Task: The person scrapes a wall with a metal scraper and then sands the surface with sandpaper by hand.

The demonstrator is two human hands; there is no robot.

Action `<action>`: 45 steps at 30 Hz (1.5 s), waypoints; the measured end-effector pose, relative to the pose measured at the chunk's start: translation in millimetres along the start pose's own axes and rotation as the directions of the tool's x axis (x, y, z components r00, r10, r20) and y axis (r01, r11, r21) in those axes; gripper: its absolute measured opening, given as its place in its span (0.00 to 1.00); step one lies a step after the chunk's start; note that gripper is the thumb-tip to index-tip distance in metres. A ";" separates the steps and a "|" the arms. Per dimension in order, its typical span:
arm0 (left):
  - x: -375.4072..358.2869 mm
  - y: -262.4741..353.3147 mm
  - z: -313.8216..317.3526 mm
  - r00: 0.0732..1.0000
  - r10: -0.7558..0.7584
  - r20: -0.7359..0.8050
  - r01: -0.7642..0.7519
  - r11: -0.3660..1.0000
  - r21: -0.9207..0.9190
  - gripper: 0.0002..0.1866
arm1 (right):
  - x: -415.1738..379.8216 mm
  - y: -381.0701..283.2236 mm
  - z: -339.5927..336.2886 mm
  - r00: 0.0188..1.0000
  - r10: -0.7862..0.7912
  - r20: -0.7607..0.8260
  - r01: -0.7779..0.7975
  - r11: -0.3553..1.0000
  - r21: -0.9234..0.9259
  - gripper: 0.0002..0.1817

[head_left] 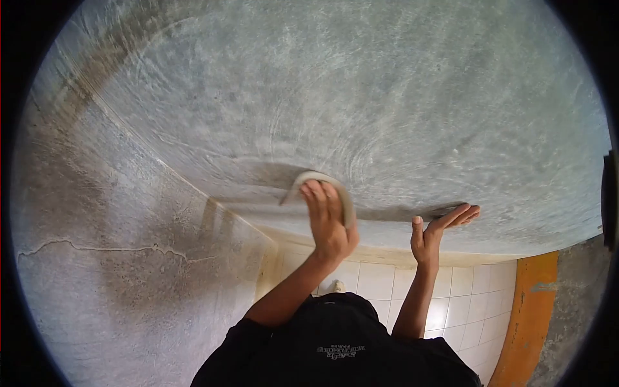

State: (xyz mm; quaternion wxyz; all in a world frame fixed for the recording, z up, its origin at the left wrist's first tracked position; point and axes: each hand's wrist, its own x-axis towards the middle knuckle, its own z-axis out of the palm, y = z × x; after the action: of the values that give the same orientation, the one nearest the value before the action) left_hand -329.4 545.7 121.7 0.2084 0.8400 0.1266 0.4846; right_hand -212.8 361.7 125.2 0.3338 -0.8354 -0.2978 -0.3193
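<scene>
My left hand (pixel 330 222) is pressed to the grey wall (pixel 387 116), its fingers over a bent, pale sheet that looks like sandpaper (pixel 349 208). The sheet curls up around the fingertips, and its face against the wall is hidden. To the right, my right hand (pixel 435 235) rests on the same wall with fingers stretched out and thumb apart, holding nothing. Faint curved scuff marks (pixel 358 151) show on the wall above both hands.
A second wall (pixel 116 277) with a long crack (pixel 116 248) meets the grey wall at a corner on the left. White floor tiles (pixel 451 309) lie below. An orange-painted strip (pixel 530 316) stands at the lower right, with a dark object (pixel 608 200) at the right edge.
</scene>
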 end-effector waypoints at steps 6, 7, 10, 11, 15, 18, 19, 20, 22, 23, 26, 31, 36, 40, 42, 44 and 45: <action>-20.6 16.1 -5.5 0.985 0.047 0.167 -0.040 0.998 -0.050 0.35 | -2.1 4.4 3.6 1.000 0.004 0.006 -0.004 0.998 -0.056 0.57; -0.5 19.2 -20.7 0.991 0.046 0.126 -0.041 0.998 -0.041 0.35 | -3.2 5.5 5.6 1.000 0.028 0.003 -0.028 0.999 -0.038 0.58; 48.2 13.1 -54.5 0.998 0.034 -0.060 -0.038 0.997 -0.067 0.35 | -3.4 3.5 6.5 0.999 0.043 -0.002 -0.043 0.999 -0.032 0.58; 58.2 9.2 -62.1 0.991 0.029 -0.132 -0.040 0.996 -0.084 0.35 | -2.2 3.0 7.1 0.999 0.046 -0.004 -0.046 0.998 -0.030 0.58; 48.5 11.4 -59.2 0.991 0.044 -0.127 -0.054 0.996 -0.075 0.36 | -2.6 1.2 7.0 0.999 0.044 -0.006 -0.044 0.998 -0.038 0.57; 31.3 11.4 -46.9 0.993 0.087 -0.081 -0.091 0.995 -0.043 0.35 | -3.3 2.8 7.5 0.999 0.040 -0.011 -0.041 0.998 -0.057 0.57; 35.3 9.0 -48.9 0.988 0.115 -0.101 -0.119 0.992 -0.040 0.35 | -4.4 3.4 7.6 0.999 0.043 -0.012 -0.043 0.997 -0.065 0.57; 41.1 8.1 -51.7 0.983 0.140 -0.122 -0.145 0.989 -0.037 0.35 | -5.0 3.5 7.0 0.999 0.039 -0.007 -0.040 0.998 -0.058 0.57; 62.7 8.9 -61.3 0.974 0.095 -0.207 -0.106 0.993 -0.045 0.31 | -4.3 3.7 6.6 1.000 0.029 0.001 -0.029 0.999 -0.041 0.57; 70.0 10.0 -69.8 0.977 0.065 -0.203 -0.075 0.996 -0.043 0.30 | -4.3 4.0 6.3 1.000 0.020 0.000 -0.020 0.999 -0.042 0.57; 68.9 15.0 -79.3 0.987 0.001 -0.160 -0.014 0.997 -0.079 0.26 | -2.4 3.3 7.3 1.000 0.009 -0.010 -0.009 0.999 -0.044 0.56; 35.9 26.0 -63.5 0.999 -0.031 -0.032 0.027 0.991 -0.131 0.25 | -2.0 0.5 6.7 1.000 0.021 -0.014 -0.021 0.997 -0.071 0.55; 65.7 20.0 -74.9 0.986 -0.030 -0.165 0.011 0.993 -0.116 0.29 | -1.9 0.6 6.4 1.000 0.021 -0.004 -0.021 0.999 -0.045 0.55; 71.6 21.8 -82.1 0.977 -0.105 -0.185 0.084 0.989 -0.118 0.25 | -3.8 4.2 7.2 1.000 0.023 0.001 -0.023 0.999 -0.039 0.56; 53.8 25.0 -74.5 0.987 -0.097 -0.124 0.081 0.988 -0.130 0.25 | -4.9 5.8 8.3 1.000 0.026 -0.003 -0.026 0.999 -0.035 0.56; 46.0 33.0 -65.6 0.996 -0.070 -0.059 0.062 0.990 -0.126 0.26 | -4.0 6.8 9.1 1.000 0.026 -0.009 -0.026 0.999 -0.038 0.57; 42.9 37.9 -61.1 0.998 -0.053 -0.024 0.050 0.992 -0.113 0.26 | -3.7 6.5 8.8 1.000 0.021 -0.005 -0.021 0.999 -0.041 0.56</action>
State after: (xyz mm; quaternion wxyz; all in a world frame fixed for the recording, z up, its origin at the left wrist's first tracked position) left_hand -360.6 544.0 199.3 0.2661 0.8168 0.1235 0.4967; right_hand -207.5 363.4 115.0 0.3207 -0.8444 -0.2816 -0.3239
